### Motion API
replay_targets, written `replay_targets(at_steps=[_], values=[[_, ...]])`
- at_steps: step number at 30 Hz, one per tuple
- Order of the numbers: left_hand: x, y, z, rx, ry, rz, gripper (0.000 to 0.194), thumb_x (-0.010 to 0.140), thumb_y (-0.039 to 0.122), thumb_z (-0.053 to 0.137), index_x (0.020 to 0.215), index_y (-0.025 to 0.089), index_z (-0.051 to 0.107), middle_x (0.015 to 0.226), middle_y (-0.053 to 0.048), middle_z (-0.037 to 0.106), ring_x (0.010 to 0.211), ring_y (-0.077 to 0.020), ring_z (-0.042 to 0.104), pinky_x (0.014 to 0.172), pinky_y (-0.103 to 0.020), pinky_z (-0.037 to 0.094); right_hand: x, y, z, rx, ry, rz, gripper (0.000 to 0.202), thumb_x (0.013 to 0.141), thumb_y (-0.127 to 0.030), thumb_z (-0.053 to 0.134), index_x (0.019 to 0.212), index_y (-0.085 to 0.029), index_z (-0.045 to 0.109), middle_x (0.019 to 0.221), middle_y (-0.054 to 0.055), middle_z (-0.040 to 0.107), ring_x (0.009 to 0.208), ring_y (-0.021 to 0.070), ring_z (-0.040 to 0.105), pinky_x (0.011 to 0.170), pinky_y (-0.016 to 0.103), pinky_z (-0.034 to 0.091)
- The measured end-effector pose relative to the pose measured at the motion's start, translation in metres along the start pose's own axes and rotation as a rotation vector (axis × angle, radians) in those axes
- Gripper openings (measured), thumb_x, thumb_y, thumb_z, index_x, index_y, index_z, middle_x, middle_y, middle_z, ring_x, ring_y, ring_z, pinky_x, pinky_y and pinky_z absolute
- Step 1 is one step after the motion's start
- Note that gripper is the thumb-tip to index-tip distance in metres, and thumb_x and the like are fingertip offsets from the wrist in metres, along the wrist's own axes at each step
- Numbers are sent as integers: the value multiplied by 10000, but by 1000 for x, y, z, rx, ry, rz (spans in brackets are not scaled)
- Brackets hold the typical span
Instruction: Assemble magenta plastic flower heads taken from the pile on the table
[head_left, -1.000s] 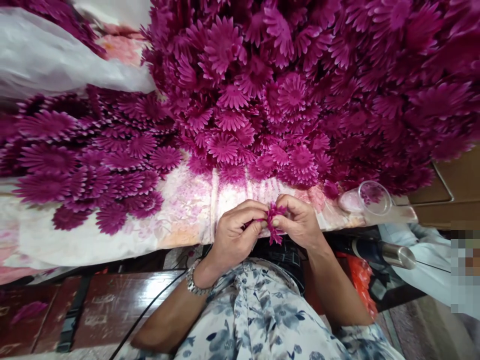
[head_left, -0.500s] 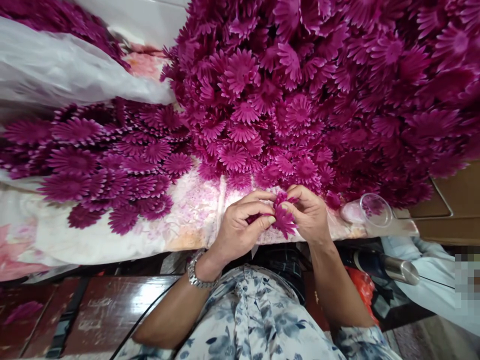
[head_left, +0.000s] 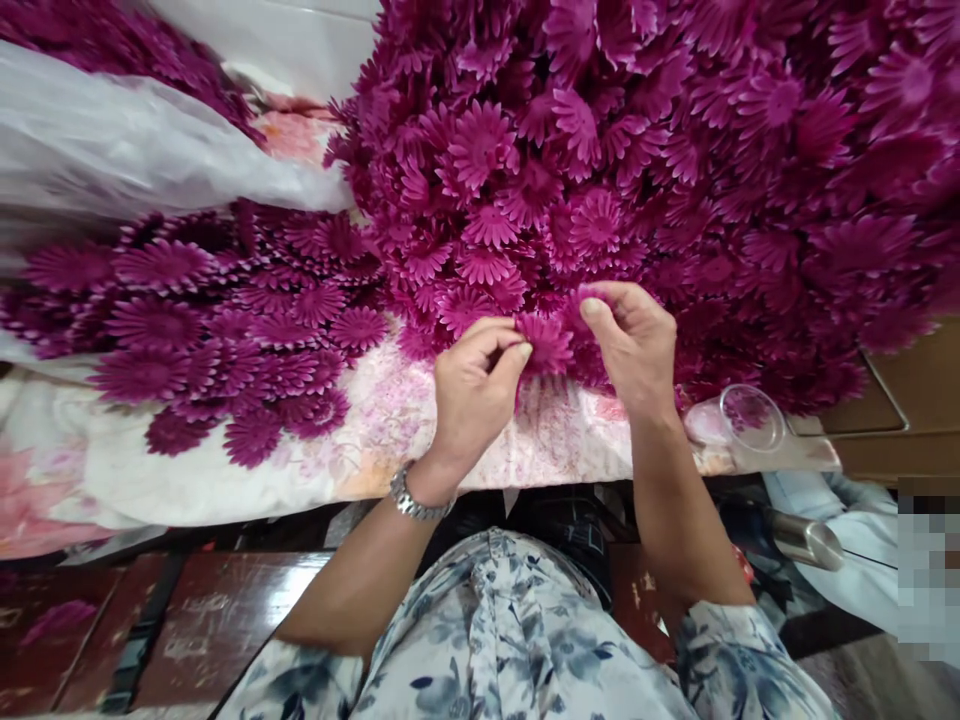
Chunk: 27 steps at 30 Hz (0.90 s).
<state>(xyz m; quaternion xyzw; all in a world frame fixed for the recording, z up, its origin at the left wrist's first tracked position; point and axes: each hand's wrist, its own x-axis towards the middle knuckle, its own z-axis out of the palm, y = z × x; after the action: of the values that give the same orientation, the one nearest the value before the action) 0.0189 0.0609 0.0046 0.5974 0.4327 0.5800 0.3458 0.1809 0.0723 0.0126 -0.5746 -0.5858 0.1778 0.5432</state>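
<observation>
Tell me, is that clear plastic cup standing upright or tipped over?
Tipped over: the clear cup lies on its side on the cloth, its round mouth facing the camera.

A deep magenta heap of flowers (head_left: 637, 150) fills the upper right of the frame, every petal the same purple-pink. Flatter flowers (head_left: 195, 320) at middle left share that magenta. Under them lies a cloth (head_left: 360, 440), white with faded pink and pale orange floral blotches. At upper left a plastic sheet (head_left: 112, 150) shows milky white. A cup (head_left: 750, 418) at right is clear. The shirt (head_left: 510, 640) at the bottom is white with grey-blue blossoms, and a wristwatch (head_left: 414, 498) is silver.
</observation>
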Motion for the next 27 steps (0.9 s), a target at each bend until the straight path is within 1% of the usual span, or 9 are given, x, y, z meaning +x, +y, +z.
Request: replay_targets(at_steps=[2,5,7,10,13,16,21,24,27], values=[[8,4,4,69,-52,38,91,757,121,585,705,158,651,1019,-81,696,984,-180,636,903,-322,473,10,0,0,-224,35,-107,339,816,-389,605,1087,-186,596,912,48,644,688,127,557,681,292,476],[4,7,2,133,-135,44,103,781,122,561,751,158,653,1176,-105,651,1078,-194,612,960,-347,449,4,-2,-5,-470,92,-275,366,860,-343,544,1181,-168,558,1044,114,634,857,191,588,785,352,485],[-5,6,-3,129,-111,43,95,786,129,562,748,157,645,1133,-107,669,1039,-191,628,926,-336,470,-8,-3,-9,-522,96,-340,317,880,-295,509,1160,-161,573,1016,117,641,907,204,589,809,357,487],[-18,2,-11,77,-56,-26,83,773,145,580,715,159,638,976,-82,704,924,-177,654,831,-303,507,-29,-3,-11,-526,62,-377,225,879,-232,498,1057,-176,624,920,91,656,870,193,592,796,341,492],[-27,-4,-16,21,-51,-137,71,748,169,601,690,161,643,849,-56,700,814,-159,656,740,-267,517,-43,1,-9,-521,-21,-412,178,870,-198,503,961,-181,656,850,76,660,827,186,586,779,337,480],[-35,-13,-25,-12,-31,-209,56,728,190,622,688,163,651,761,-28,676,739,-139,633,694,-240,503,-51,7,-4,-538,-126,-456,187,869,-178,497,956,-164,662,856,80,667,813,185,574,769,337,466],[-49,-24,-48,-104,96,-335,47,698,211,693,700,171,669,719,5,640,670,-102,573,649,-198,465,-57,1,5,-601,-293,-508,212,874,-147,475,967,-153,666,841,70,665,799,173,572,747,301,470],[-51,-21,-57,-159,158,-406,87,666,223,727,694,165,668,695,11,621,626,-91,548,601,-190,449,-57,-9,18,-661,-442,-534,250,881,-149,463,1038,-193,653,1042,90,643,889,187,574,776,318,464],[-48,-15,-59,-209,211,-454,115,630,224,745,691,163,668,672,20,612,585,-80,530,558,-182,433,-54,-17,36,-778,-552,-523,293,899,-198,449,1144,-237,606,1253,125,540,921,222,560,787,378,446]])
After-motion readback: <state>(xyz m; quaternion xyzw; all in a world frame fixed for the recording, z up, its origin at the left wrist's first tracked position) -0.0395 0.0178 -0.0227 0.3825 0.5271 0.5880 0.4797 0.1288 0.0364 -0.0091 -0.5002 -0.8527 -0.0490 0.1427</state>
